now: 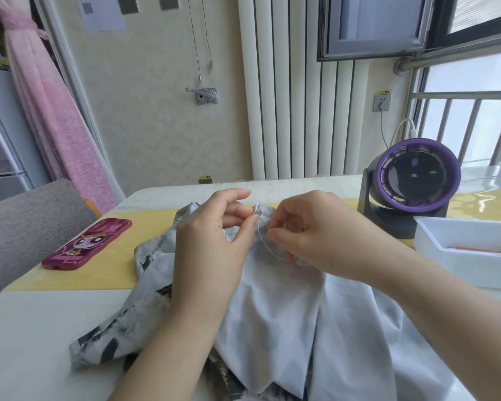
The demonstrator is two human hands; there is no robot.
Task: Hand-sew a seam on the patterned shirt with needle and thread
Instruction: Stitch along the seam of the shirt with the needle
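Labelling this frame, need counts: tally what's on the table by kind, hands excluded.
Patterned shirt: 1
Thread: 1
Cartoon case: 1
Purple fan: 1
White tray: 1
Yellow mat: 1
Total: 6
Needle too small to tell, so not counted.

Shirt [272,308] lies bunched on table [41,328], pale plain side up, black brush-mark print showing at left and bottom. Top seam edge is lifted, pinched in my left hand [211,244]. Needle [264,223] slants from that edge into my right hand [310,233] pinch. Pale thread [268,250] loops just below.
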